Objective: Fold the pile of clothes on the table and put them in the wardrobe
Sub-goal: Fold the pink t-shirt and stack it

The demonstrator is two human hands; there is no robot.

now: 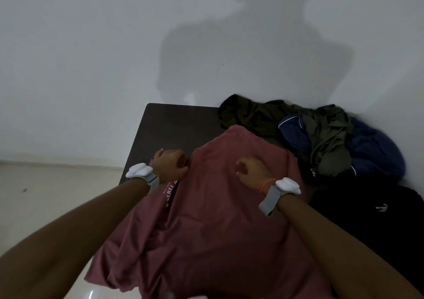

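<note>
- On dark tabletop [165, 124]: one soft, wrinkled maroon shirt [218, 218].
- Left hand [171, 164] fingers [182, 161] clench its edge.
- Right hand [253, 172] fingers curl on it, grasp unclear.
- Crumpled pile [321, 138] beside.

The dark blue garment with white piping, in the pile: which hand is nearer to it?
Right. The right hand is over the middle of the pink shirt, just left of the dark blue garment; the left hand grips the shirt's left edge, farther away.

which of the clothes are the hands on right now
The maroon t-shirt: the left hand grips its edge, the right hand rests on it. The olive garment, navy garment and black garment lie untouched.
</note>
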